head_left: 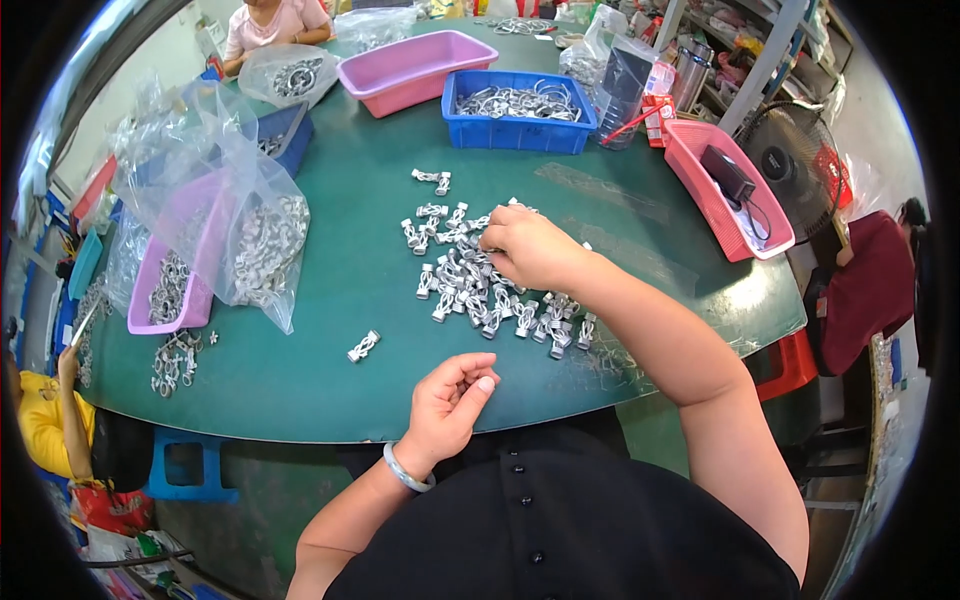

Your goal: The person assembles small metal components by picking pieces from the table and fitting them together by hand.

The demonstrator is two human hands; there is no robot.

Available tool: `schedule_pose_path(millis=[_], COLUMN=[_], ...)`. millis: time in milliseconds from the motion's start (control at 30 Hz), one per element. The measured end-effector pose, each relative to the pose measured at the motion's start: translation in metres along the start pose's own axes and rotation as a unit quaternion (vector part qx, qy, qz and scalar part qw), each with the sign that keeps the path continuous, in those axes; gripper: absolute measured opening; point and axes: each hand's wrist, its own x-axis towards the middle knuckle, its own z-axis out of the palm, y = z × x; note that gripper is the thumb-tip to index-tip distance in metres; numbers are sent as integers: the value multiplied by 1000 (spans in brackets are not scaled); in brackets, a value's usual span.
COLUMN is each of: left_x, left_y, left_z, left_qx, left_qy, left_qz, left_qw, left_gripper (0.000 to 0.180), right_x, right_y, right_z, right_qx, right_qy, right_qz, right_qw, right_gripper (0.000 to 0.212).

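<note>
A pile of small white-and-grey pieces [465, 280], looking like short looped cables with grey ends, lies spread over the green table [330, 240]. My right hand [535, 248] bends over the pile's upper part, fingers closed and tips down among the pieces; what they pinch is hidden. Close to the table's front edge, my left hand [448, 405] is raised with fingers curled in and the thumb against them. Anything inside it cannot be made out. One loose piece [364, 346] lies left of the pile, and a small cluster [433, 181] sits beyond it.
A blue bin [515, 130] of metallic parts and a pink bin [375, 95] stand at the back. At left are a plastic bag [268, 250] of parts and a purple basket [200, 310]. A pink basket [695, 150] and fan [790, 160] are right. Co-workers sit at far left and back.
</note>
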Motion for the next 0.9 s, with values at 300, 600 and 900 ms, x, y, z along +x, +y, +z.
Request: schedule_pose_path(millis=[300,600,900], left_x=[-1,5,2], left_y=[0,0,-2], left_z=[0,-5,-4], left_qx=[-13,-92,-151], left_qy=[11,71,77], left_qz=[-7,22,-13], left_qw=[1000,993,986], left_gripper=[24,37,27], right_x=[-17,-66,-82], right_y=[-26,-95,-114], right_z=[-19,-4,5], right_qx=[433,733,745], right_qy=[55,64,72], right_qz=[247,300,313], right_qw=[865,607,585], right_gripper=[7,11,13])
